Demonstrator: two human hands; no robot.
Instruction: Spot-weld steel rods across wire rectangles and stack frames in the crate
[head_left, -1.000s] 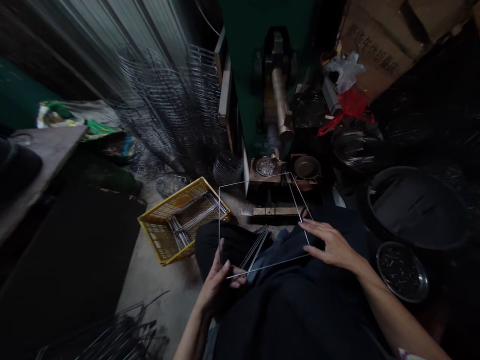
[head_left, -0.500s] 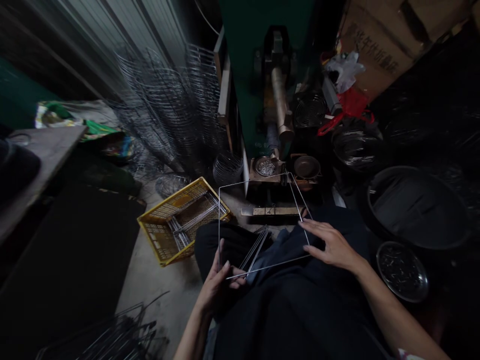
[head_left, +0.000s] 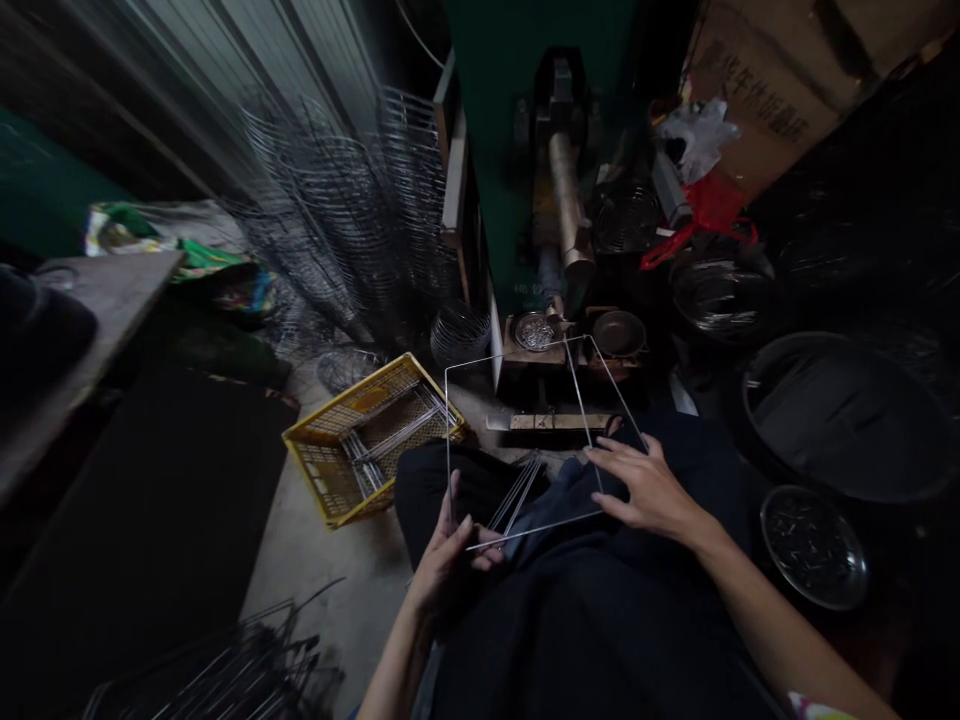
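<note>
A thin, bent wire frame (head_left: 555,521) spans the space above my lap, its far end close to the machine. My left hand (head_left: 442,562) grips its near left corner, thumb on top and fingers beneath. My right hand (head_left: 643,488) holds the right side, with thumb and fingertips at the inner wire and another finger at the outer wire. Between the hands, several loose wire pieces (head_left: 517,493) rest on my dark clothing by the left thigh. Ahead stands a green machine (head_left: 495,150) with a metal shaft (head_left: 566,195).
Left of my knee is a yellow crate (head_left: 345,396) holding wire pieces. A dish of small metal bits (head_left: 535,331) and a dark dish (head_left: 619,333) sit under the machine. Stacked wire racks (head_left: 330,200) stand behind. On the right are a metal bowl (head_left: 814,547) and a large black tub (head_left: 750,385).
The two wires on the frame's right side have spread further apart. My right hand's upper finger has moved out to the outer wire. The left hand keeps its grip; the view has shifted slightly.
</note>
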